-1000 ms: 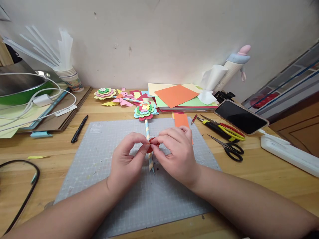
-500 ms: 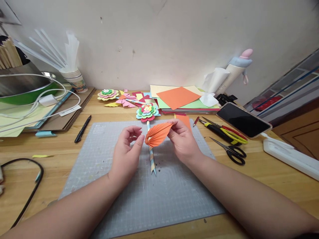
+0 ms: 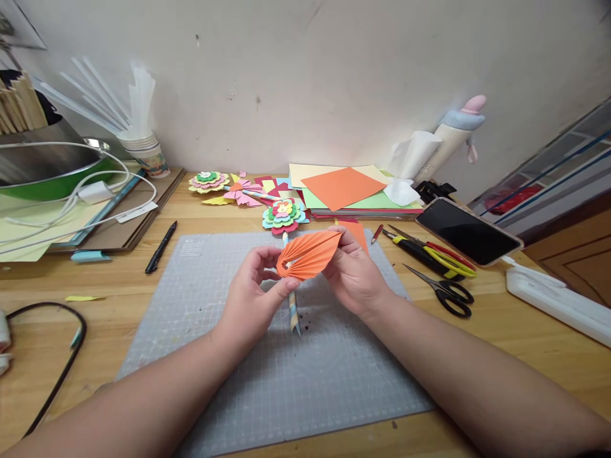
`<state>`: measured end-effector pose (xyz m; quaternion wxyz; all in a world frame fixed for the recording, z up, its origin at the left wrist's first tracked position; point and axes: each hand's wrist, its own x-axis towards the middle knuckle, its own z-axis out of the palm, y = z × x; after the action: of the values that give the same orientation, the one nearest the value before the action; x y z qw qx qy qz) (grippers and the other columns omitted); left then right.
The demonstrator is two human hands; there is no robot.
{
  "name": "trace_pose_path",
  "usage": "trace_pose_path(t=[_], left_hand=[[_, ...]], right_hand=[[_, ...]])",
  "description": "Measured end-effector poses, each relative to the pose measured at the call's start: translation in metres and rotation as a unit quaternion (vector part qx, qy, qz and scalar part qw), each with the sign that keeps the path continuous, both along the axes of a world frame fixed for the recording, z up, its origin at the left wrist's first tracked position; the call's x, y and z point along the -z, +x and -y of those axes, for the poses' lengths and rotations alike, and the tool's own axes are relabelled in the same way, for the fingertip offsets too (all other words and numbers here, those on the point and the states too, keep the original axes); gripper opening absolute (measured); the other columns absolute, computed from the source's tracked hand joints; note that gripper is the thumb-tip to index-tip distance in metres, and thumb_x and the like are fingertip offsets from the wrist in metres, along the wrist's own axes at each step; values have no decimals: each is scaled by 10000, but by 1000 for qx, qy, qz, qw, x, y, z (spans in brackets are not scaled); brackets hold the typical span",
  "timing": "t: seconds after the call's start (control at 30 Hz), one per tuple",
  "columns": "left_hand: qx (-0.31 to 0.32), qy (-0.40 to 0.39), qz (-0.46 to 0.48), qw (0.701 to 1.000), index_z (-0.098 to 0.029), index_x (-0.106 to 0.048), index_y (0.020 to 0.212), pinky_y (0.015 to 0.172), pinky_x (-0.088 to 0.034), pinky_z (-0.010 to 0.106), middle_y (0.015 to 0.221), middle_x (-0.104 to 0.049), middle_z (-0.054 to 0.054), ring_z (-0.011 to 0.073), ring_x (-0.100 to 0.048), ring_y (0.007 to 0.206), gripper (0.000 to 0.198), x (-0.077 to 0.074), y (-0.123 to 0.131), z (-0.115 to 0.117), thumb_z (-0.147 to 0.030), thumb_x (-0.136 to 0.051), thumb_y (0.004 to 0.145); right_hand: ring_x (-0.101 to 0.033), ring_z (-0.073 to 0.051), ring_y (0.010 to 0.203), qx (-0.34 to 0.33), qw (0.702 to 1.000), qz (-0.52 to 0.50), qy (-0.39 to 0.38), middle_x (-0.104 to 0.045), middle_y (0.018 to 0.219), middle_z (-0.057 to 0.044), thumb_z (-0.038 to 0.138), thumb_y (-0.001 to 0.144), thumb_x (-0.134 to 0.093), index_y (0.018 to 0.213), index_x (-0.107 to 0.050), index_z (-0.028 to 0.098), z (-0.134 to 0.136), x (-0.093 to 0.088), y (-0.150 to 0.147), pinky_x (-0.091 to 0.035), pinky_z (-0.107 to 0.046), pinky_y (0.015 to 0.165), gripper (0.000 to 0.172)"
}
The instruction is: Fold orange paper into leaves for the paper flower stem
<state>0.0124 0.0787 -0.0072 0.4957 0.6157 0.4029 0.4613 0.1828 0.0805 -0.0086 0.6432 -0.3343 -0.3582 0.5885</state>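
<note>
The person's left hand (image 3: 251, 283) and right hand (image 3: 356, 273) share one piece of pleated orange paper (image 3: 312, 257), held in front of the body above the middle of the cutting mat (image 3: 238, 394). The right grip is narrow, thumb and fingers pinching the pointed right end, while the left grip is closed lightly about the rounded left end, thumb along the near edge and fingers by the far one; holding it by its two ends probably lets the folds fan out between them without being crushed. The paper crosses in front of a striped stem (image 3: 293, 312), which lies on the mat with its layered paper flower (image 3: 285, 216) to the far side; whether paper and stem touch cannot be told. The stem points toward the person, likely so that its length is easy to reach with either hand. The scissors (image 3: 451, 296) and pliers (image 3: 429, 254) lie to the right on the wooden surface (image 3: 109, 331), just off the mat, which seems to leave the middle free for handwork, and the orange sheet (image 3: 342, 187) rests on a paper stack at the far side, apparently out of the way but within reach
</note>
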Motion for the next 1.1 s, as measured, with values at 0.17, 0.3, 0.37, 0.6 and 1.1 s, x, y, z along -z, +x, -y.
trace_pose_path(t=[0.17,0.3,0.37,0.6,1.1], left_hand=[[48,69,-165,983,-209,-561,936,727,-438,331,873,-631,27,175,-555,766,218,-2,-6,-3,-396,-578,825],[58,80,-241,966,-211,-555,975,702,-416,331,887,-625,42,187,-547,761,254,-1,-7,-2,-433,-485,873],[59,91,-272,956,-208,-556,980,682,-404,324,864,-614,41,190,-542,750,277,-1,-8,-1,-448,-453,886],[47,135,-290,946,-208,-552,873,618,-375,281,761,-572,10,169,-516,690,275,-4,-8,-2,-444,-417,907],[29,167,-295,940,-206,-483,764,548,-355,276,705,-539,11,172,-500,628,262,-5,-6,-1,-423,-424,900]], right_hand=[[-602,-138,812,-14,1000,2,-5,-632,859,45,302,741,-716,854,-596,280,-2,3,3,-483,-309,787,166],[-598,-144,818,-1,1000,15,-10,-625,860,45,317,724,-726,859,-587,285,-3,3,3,-486,-312,781,196],[-598,-143,822,1,1000,16,-12,-623,857,45,325,713,-734,858,-587,285,-2,2,2,-486,-309,781,210],[-592,-130,806,-12,1000,2,-10,-627,864,48,328,701,-749,844,-600,281,0,-1,1,-478,-287,775,212],[-603,-140,808,-9,1000,8,-7,-637,875,53,332,721,-728,866,-587,296,1,0,1,-491,-303,743,205]])
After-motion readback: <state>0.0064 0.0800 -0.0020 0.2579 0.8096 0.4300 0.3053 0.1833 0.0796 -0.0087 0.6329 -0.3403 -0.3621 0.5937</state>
